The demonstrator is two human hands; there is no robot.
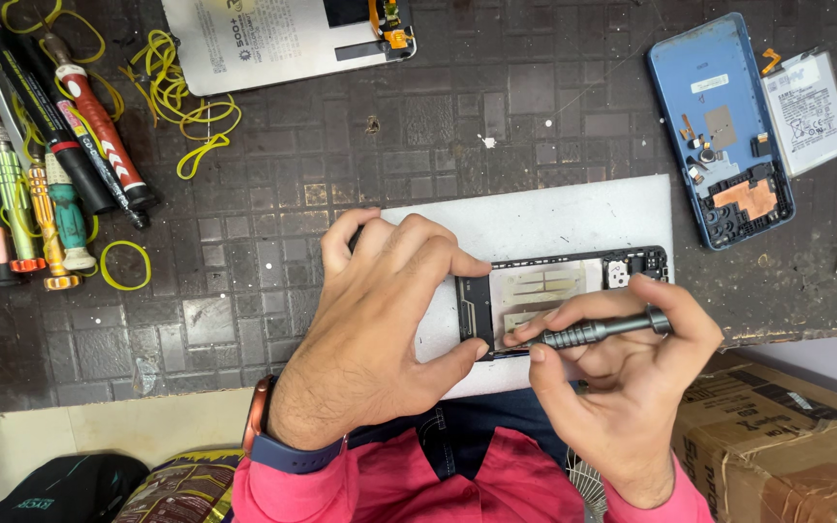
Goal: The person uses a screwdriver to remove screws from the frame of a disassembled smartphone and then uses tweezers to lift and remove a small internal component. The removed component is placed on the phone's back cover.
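**A:** Where does the phone frame (pixel 559 291) sit against your hands?

**B:** It lies just right of the frame's centre, on the white mat (pixel 573 218). Your left hand (pixel 380 320) covers its left end: fingers curled over the top edge, thumb pressed at the lower left corner, so you have it clamped down. Your right hand (pixel 622 378) is below and to the right, closed around a metal screwdriver (pixel 593 332), whose tip points left onto the lower part of the frame.

**A:** And how does the frame look?

**B:** It lies flat, long side running left to right, opened up. You see a black rim, a pale silvery plate in the middle with slanted slots, and a small camera cut-out area at its right end.

**A:** What else is around you?

**B:** At upper right a blue back cover (pixel 719 131) lies inside up, with a white battery (pixel 811 111) just beside it. At far left a bunch of coloured screwdrivers (pixel 41 165) lies among yellow rubber bands (pixel 186 97). A cardboard box (pixel 787 446) sits at lower right
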